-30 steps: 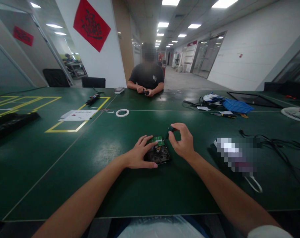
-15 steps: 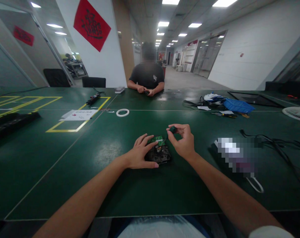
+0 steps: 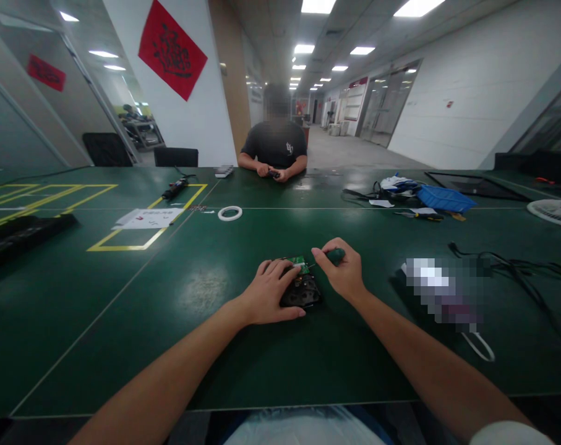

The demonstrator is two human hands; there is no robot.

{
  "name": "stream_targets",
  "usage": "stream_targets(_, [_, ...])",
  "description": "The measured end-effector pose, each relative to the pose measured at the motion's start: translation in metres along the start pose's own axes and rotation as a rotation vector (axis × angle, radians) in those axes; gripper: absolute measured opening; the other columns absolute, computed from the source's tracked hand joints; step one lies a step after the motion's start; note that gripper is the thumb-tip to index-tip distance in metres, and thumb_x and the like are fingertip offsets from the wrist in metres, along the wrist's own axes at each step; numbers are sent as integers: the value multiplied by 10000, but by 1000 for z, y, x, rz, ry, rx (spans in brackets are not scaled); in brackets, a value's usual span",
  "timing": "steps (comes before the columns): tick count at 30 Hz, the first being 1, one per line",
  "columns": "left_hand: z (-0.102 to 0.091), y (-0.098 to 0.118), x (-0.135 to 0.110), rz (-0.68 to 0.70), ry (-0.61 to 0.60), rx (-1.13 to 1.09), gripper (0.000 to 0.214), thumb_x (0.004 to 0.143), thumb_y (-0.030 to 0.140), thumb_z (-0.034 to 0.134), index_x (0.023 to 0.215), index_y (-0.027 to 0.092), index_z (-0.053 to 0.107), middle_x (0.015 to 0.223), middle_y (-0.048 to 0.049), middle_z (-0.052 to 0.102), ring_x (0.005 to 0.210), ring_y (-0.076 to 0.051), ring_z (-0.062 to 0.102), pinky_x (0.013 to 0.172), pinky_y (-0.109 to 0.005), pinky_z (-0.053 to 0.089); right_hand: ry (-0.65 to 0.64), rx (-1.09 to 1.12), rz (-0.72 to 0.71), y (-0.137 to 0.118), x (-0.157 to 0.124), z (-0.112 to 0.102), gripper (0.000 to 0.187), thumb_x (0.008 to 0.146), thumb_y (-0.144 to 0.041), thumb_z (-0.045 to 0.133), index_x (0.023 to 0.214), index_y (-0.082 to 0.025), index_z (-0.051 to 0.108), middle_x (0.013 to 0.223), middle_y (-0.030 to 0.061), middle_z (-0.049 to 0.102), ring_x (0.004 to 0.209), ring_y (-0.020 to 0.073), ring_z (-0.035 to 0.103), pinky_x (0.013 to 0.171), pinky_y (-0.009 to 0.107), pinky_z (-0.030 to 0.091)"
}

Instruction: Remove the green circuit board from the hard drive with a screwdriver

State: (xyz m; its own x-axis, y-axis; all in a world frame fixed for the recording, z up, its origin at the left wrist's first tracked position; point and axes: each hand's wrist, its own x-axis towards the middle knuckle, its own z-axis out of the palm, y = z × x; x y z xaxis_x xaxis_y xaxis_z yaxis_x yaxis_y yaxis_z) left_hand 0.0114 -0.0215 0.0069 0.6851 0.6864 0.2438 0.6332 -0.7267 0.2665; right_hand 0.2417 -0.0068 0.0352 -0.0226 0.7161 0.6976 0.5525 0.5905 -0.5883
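1. A dark green table point(image 3: 178, 346) fills the view. The hard drive point(image 3: 303, 292) lies on it, black, with a green circuit board point(image 3: 299, 262) at its far end.
2. The left hand point(image 3: 268, 298) rests on the drive's left side. Its fingers lie stretched over the top and the thumb runs along the near edge, pressing rather than curling round.
3. The right hand point(image 3: 344, 272) sits just right of the drive, its fingers closed on a green-handled screwdriver point(image 3: 334, 254) whose tip points at the circuit board.
4. Far beyond the drive, a person point(image 3: 274, 146) sits at the table's far edge with both hands on a small dark thing.
5. Beyond and left of the drive lie a white tape ring point(image 3: 229, 213), a paper sheet point(image 3: 148, 217) and a yellow taped rectangle point(image 3: 104, 247).
6. Right of the drive lie black cables point(image 3: 516, 270); beyond and right of it sits a blue tray point(image 3: 445, 199) among loose tools.
7. Behind the person a lit corridor point(image 3: 336, 145) runs away from the drive, and a red banner point(image 3: 171, 46) hangs on the wall left of it.
8. Bare green surface lies around the drive to the left and near side, as far as the table's near edge by the person's body.
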Motion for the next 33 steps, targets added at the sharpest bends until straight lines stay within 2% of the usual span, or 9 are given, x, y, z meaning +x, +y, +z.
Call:
stream_targets(4, [-1, -1, 1, 20, -11, 9, 922, 779, 743, 639, 1525, 256, 401, 1499, -147, 426, 1403, -411, 350, 1185, -600, 169, 139, -161, -120, 11, 11, -20, 229, 898, -346, 664, 728, -228, 565, 803, 34, 616, 807, 193, 609, 809, 351, 503])
stream_targets(7, [-5, -5, 0, 45, -44, -2, 880, 800, 694, 649, 1525, 263, 397, 1539, -135, 403, 1437, -392, 329, 1196, -586, 165, 76, -276, -119, 39, 22, -37, 104, 906, -299, 624, 847, -215, 644, 982, 78, 678, 967, 226, 637, 907, 380, 493])
stream_targets(9, [-10, -10, -2, 59, -79, -10, 845, 837, 647, 634, 1543, 270, 361, 1578, -128, 367, 1460, -374, 313, 1203, -591, 148, -63, -363, -17, 60, 28, -47, 115, 899, -259, 595, 945, -206, 686, 1026, 85, 705, 993, 239, 649, 923, 396, 486])
stream_targets(14, [-15, -9, 0, 38, -110, -6, 762, 882, 662, 569, 1510, 266, 398, 1588, -119, 377, 1463, -354, 330, 1214, -613, 107, -643, -429, 224, 86, 31, -60, 108, 822, -276, 668, 858, -223, 755, 926, 40, 754, 881, 222, 684, 797, 322, 485])
stream_targets(18, [-2, 14, 13, -87, 29, 53, 760, 864, 800, 464, 1303, 191, 582, 1390, -158, 565, 1354, -379, 454, 1212, -631, 96, -812, -368, 282, 81, 28, -54, 127, 776, -330, 743, 829, -218, 771, 887, 43, 759, 839, 215, 689, 740, 297, 473])
stream_targets(21, [13, 33, 24, -165, 127, 115, 819, 787, 868, 485, 1188, 167, 623, 1282, -183, 608, 1295, -419, 475, 1202, -654, 95, -828, -336, 282, 77, 25, -48, 138, 773, -331, 755, 863, -228, 776, 909, 38, 760, 846, 215, 688, 746, 300, 477])
stream_targets(24, [24, 41, 30, -217, 166, 116, 777, 820, 810, 493, 1222, 154, 600, 1299, -197, 593, 1298, -434, 451, 1198, -661, 91, -821, -351, 252, 75, 23, -45, 111, 787, -297, 737, 869, -231, 775, 920, 36, 759, 865, 215, 686, 764, 300, 479])
stream_targets(29, [22, 35, 20, -200, 160, 114, 645, 839, 633, 591, 1280, 163, 569, 1485, -178, 458, 1432, -440, 291, 1214, -655, 72, -831, -360, 240, 72, 23, -47, 78, 816, -267, 704, 848, -231, 765, 926, 43, 755, 860, 216, 685, 759, 302, 480])
stream_targets(33, [13, 21, 4, -157, 123, 114, 571, 819, 510, 664, 1309, 232, 572, 1626, -107, 277, 1486, -452, 175, 1191, -687, 124, -727, -397, 254, 62, 25, -49, 104, 842, -273, 660, 852, -212, 744, 886, 50, 744, 817, 205, 674, 728, 290, 470])
